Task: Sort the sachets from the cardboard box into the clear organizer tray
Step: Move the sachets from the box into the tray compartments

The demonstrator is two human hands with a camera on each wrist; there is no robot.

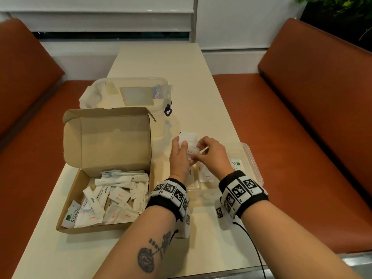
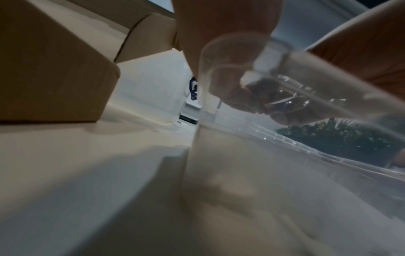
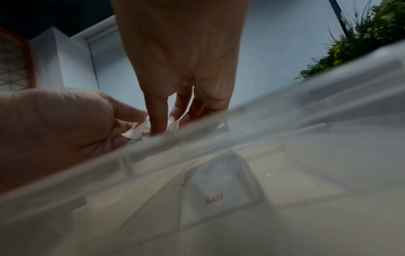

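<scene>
An open cardboard box point(image 1: 80, 198) at my left holds several white sachets point(image 1: 112, 198) marked Sugar, Salt and Stevia. The clear organizer tray point(image 1: 252, 160) lies under my hands, with a Stevia sachet point(image 1: 234, 165), Salt sachets point(image 1: 207, 173) and a Sugar stick point(image 1: 190, 172) in separate compartments. Above the tray my left hand point(image 1: 184, 147) grips a small bunch of white Salt sachets point(image 1: 190, 140). My right hand point(image 1: 201, 151) pinches the same bunch from the right. In the right wrist view the fingers point(image 3: 157, 121) touch the sachets point(image 3: 137, 132) above the tray rim point(image 3: 241, 126).
A clear lidded container point(image 1: 130, 93) stands behind the box on the cream table point(image 1: 181, 67). Brown benches point(image 1: 302, 117) flank the table on both sides. A black cable point(image 1: 253, 244) runs from my right wrist toward the table's near edge.
</scene>
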